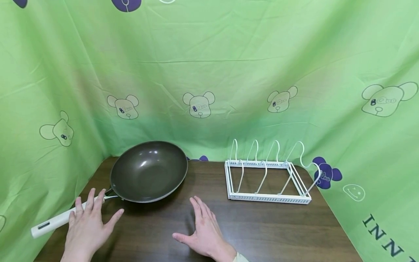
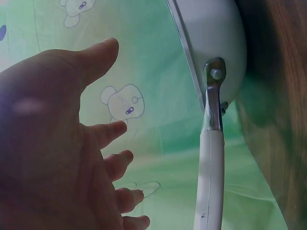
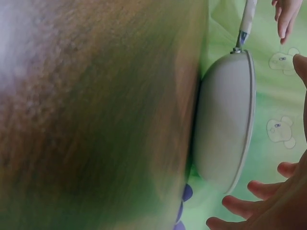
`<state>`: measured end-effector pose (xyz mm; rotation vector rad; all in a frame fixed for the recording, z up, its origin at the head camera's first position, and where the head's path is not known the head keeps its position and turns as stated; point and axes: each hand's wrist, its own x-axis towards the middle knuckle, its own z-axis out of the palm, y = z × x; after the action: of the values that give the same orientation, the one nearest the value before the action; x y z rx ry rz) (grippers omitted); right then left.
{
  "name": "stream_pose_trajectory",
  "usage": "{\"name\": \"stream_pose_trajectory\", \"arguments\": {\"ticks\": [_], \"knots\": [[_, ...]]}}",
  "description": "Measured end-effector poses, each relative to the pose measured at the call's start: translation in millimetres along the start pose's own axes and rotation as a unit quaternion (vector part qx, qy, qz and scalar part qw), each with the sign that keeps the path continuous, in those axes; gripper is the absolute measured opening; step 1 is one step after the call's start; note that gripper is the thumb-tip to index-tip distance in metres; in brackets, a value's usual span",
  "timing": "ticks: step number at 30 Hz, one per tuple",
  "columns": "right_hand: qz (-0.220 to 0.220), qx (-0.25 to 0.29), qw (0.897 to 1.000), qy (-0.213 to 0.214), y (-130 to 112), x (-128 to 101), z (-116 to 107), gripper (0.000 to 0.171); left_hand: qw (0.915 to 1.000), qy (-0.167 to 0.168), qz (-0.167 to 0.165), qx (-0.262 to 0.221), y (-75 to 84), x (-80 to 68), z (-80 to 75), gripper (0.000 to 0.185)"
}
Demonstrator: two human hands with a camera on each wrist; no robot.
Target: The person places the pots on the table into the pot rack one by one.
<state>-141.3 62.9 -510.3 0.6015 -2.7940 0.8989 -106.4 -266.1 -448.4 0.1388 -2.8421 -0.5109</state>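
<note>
A deep frying pan (image 1: 148, 171) with a dark inside sits at the table's back left, its white handle (image 1: 54, 223) pointing toward the front left. My left hand (image 1: 87, 229) hovers over the handle with fingers spread; the left wrist view shows a gap between the hand (image 2: 53, 139) and the handle (image 2: 211, 177). Near the front middle, my right hand (image 1: 204, 233) is held with straight fingers and the thumb apart, holding nothing. From the right wrist view, the pan's pale outer side (image 3: 223, 124) shows beyond the fingers. A white wire rack (image 1: 270, 197) stands at the back right.
The brown wooden table (image 1: 262, 229) is bordered by a green cloth (image 1: 203, 47) printed with bear heads, behind it and on both sides. The rack's upright loops (image 1: 275, 145) rise in a row, the rightmost one leaning past the frame's right side.
</note>
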Motion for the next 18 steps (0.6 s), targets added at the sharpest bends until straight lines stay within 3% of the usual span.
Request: {"name": "stream_pose_trajectory", "arguments": {"ticks": [18], "knots": [[-0.002,0.002,1.0,0.004,-2,-1,2,0.114,0.9991,0.007,-0.027,0.031,-20.4,7.5,-2.2,0.091]]}}
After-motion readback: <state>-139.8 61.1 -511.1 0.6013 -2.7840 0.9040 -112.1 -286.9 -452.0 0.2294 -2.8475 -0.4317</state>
